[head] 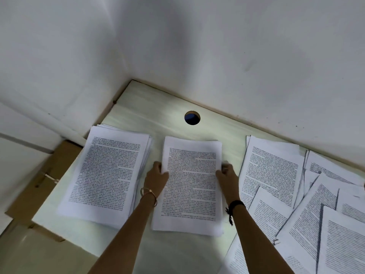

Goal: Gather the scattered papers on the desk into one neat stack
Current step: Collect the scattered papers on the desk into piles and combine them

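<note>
- The left hand (158, 173) and right hand (227, 172) grip the opposite long edges of a middle sheaf of printed pages (190, 184), thumbs on top.
- That sheaf lies at the centre of the desk (138, 99).
- Just beside it on the left lies a thicker stack (110, 175), its edges slightly fanned.
- On the right, scattered papers (308, 204) overlap at odd angles.
- A round cable hole (192, 117) sits behind the sheaf.
- A cardboard box (39, 184) is left of the desk.
</note>
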`<state>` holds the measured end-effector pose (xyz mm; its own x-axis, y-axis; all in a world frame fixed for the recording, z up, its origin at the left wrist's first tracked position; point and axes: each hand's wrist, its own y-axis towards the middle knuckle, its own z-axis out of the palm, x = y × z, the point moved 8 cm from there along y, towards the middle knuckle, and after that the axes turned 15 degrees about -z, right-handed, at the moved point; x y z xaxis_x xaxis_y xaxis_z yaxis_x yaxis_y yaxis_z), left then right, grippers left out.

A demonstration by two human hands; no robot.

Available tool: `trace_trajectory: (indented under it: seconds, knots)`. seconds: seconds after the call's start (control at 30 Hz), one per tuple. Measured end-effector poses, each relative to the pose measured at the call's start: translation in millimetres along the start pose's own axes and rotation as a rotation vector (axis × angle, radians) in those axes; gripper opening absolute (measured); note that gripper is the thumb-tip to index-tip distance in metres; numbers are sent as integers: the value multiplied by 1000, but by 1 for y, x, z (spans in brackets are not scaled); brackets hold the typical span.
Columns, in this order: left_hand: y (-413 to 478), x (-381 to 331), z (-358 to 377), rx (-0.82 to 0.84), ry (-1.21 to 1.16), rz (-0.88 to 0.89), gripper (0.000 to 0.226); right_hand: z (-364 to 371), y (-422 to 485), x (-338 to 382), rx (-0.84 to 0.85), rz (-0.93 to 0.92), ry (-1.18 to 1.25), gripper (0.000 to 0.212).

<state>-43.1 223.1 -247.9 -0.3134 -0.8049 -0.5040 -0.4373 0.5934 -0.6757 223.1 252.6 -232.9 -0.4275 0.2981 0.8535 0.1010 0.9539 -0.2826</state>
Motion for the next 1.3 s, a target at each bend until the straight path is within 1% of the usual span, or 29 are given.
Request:
trace_trajectory:
  seconds: [0.03,0.1,0.13,0.2,0.3,0.37,0.43,0.53,0.63,0.67,0.73,0.8,0.87,0.9,0.97,1.0,1.03,1.1,1.2,1.3]
  knots:
    - [-5,6,3,49,-3,1,24,4,-9,-3,46,2,-8,19]
    - [-14,9,1,96,-48,35,28,13,-22,-8,78,25,17,17]
    - [-19,5,-5,80,-75,58,29,16,-26,-7,71,29,48,19]
    - [-25,-2,-31,-17,-136,78,29,27,-29,2,54,20,126,23]
    - [-22,3,-88,-193,-121,-8,25,65,-31,26,85,-4,255,20]
    - [-15,18,-129,-200,-53,-111,24,103,-36,48,115,-29,338,22]
    - [-6,34,-163,-174,22,-141,23,140,-42,69,150,-52,381,22]
    - [6,59,-207,-221,5,-128,30,188,-50,97,193,-94,371,18]
    - [15,75,-230,-257,-86,-75,33,223,-57,117,244,-134,257,28]
    - [21,82,-234,-248,-77,-71,35,233,-59,120,267,-150,198,31]
    - [30,92,-235,-214,16,-78,39,245,-63,119,297,-169,44,32]
    - [38,106,-234,-180,105,-126,45,243,-65,111,256,-163,-120,36]
    - [41,118,-234,-164,143,-164,50,234,-68,104,188,-166,-205,39]
    - [43,120,-231,-153,141,-148,46,231,-71,102,194,-162,-210,37]
    - [45,123,-226,-120,113,-141,36,234,-81,97,284,-152,-202,31]
    - [53,128,-221,-110,109,-123,39,237,-86,95,326,-159,-196,32]
    - [54,128,-217,-87,126,-126,47,237,-92,93,342,-172,-195,34]
    - [57,123,-206,-49,166,-115,58,230,-97,88,295,-174,-193,37]
    - [42,98,-188,11,139,-74,64,206,-97,75,207,-110,-183,36]
    - [38,74,-157,64,170,-3,65,172,-96,63,148,-62,-171,48]
